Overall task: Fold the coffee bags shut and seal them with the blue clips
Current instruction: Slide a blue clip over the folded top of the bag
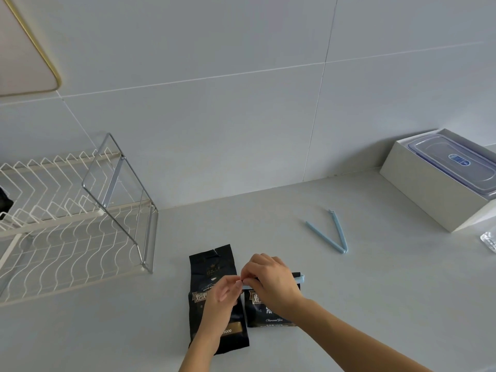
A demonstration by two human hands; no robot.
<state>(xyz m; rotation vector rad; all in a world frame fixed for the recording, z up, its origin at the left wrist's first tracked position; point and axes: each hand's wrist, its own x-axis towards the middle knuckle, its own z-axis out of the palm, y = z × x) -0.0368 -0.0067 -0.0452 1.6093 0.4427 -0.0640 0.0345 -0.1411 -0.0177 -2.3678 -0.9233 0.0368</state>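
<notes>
Two black coffee bags lie side by side on the grey counter. The left bag (pixel 212 267) is long, flat and unfolded, its torn top pointing away from me. The right bag (pixel 268 316) is shorter, its top folded under a blue clip (pixel 300 277) that lies across it. My right hand (pixel 271 281) presses down on that clip and the fold. My left hand (pixel 224 296) pinches the clip's left end with its fingertips. A second blue clip (pixel 331 233) lies spread in a V on the counter to the right, apart from both hands.
A white wire dish rack (pixel 53 232) with a chrome frame fills the left side. At the back right stands a white box (pixel 429 194) holding a clear lidded container (pixel 456 162). A clear plastic item (pixel 489 241) sits at the right edge. Tiled wall behind.
</notes>
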